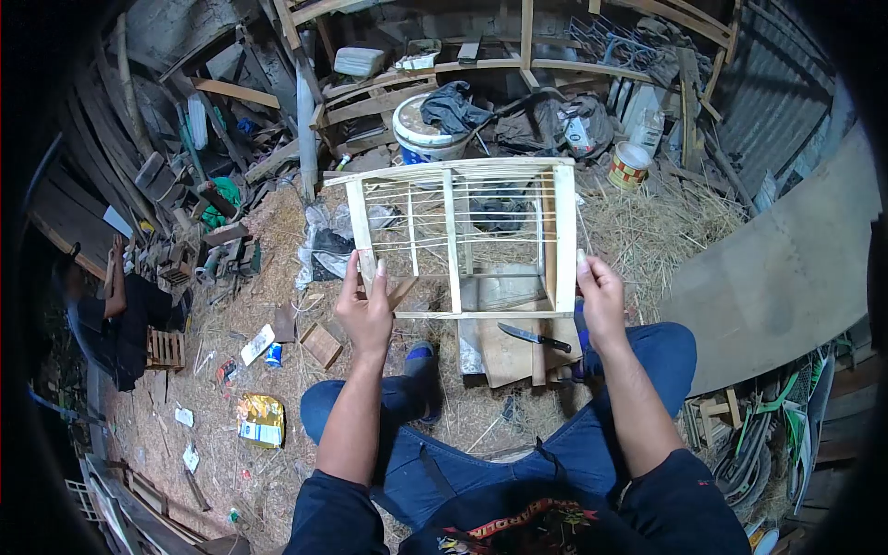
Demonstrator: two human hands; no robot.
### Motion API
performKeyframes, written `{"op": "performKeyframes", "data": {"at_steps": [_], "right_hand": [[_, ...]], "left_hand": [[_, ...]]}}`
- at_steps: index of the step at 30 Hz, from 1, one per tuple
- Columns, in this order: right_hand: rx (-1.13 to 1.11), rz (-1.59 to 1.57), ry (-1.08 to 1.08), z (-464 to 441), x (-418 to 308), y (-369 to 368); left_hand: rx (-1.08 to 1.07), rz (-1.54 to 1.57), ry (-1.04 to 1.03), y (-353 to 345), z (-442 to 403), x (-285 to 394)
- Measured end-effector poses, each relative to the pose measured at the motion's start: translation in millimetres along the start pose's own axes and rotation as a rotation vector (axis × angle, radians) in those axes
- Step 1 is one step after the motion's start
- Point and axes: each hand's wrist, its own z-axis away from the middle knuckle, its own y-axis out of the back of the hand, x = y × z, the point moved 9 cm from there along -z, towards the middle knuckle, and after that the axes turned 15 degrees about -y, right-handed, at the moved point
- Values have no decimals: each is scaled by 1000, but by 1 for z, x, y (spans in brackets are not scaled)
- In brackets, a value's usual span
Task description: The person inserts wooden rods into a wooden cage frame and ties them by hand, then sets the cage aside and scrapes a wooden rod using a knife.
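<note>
Frame of pale wood [452, 231], lined with thin rods, is held up in the middle of the view, forward of the knees. Taking it as the clock's centre, the left hand [363, 314] sits at eight o'clock, thumb and forefinger grasping the lower end of the frame's left edge. The right hand [603, 305] is at four, thumb against the right edge and the other fingers curled; their full grip is partly hidden. Both long edges stand between the hands.

At five o'clock, just past the lower edge in view, a knife [535, 338] lies on wooden boards [507, 363], its blade pointing toward ten. Jeans-clad knees bound the space at five and seven. A lidded bucket [421, 139] stands near the upper edge at twelve, a red-and-yellow can [630, 165] at two. Straw-strewn floor [638, 254] gives room at three, as far as a large flat sheet [777, 268]. Another person [120, 319] sits well apart at nine.
</note>
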Motion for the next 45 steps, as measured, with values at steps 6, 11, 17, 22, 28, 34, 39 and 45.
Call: {"op": "performKeyframes", "data": {"at_steps": [6,11,17,22,28,34,39,45], "right_hand": [[-61,-177,-83,4,-15,-24],[-68,-81,55,-4,-67,-42],[-65,129,90,-42,-116,-52],[-262,317,87,-90,-131,-65],[-621,422,199,-93,-148,-131],[-877,489,301,-80,-143,-207],[-698,758,512,-93,-131,-259],[-475,964,745,-89,-109,-314]], "left_hand": [[101,60,84,-6,18,-13],[172,285,258,-21,46,-22],[44,363,516,-22,92,-49],[90,57,226,34,63,-38],[-67,185,40,24,-45,15],[-118,387,208,16,-55,-31],[63,203,157,60,-53,-64],[29,56,600,86,-51,-98]]}}
